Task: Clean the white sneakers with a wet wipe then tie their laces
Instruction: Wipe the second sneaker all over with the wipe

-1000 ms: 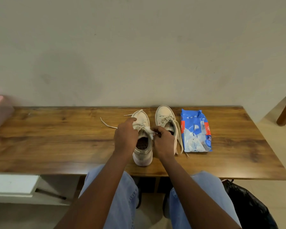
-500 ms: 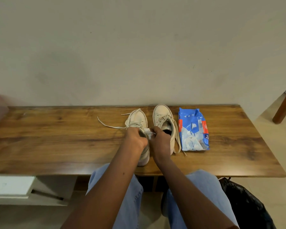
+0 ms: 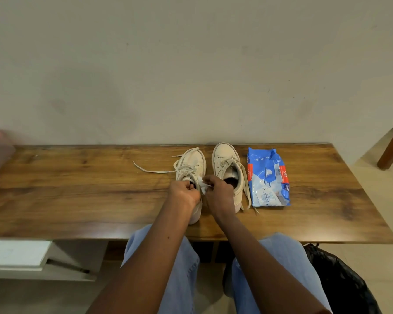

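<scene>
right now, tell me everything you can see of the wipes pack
The wipes pack is a soft, crinkled blue plastic pouch with a red band down each long side, white print and a white label flap near its near end; I cannot tell if the flap is sealed. It lies flat on the wooden table, lengthwise away from the person, just right of the right sneaker, a narrow gap between. The left hand and right hand are off it.

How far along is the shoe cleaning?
A wet wipe is out of the pack. The left hand holds the left sneaker while the right hand pinches the wipe at its collar. Both sneakers' laces lie untied, so tying remains; whether the right sneaker is clean, I can't tell.
</scene>
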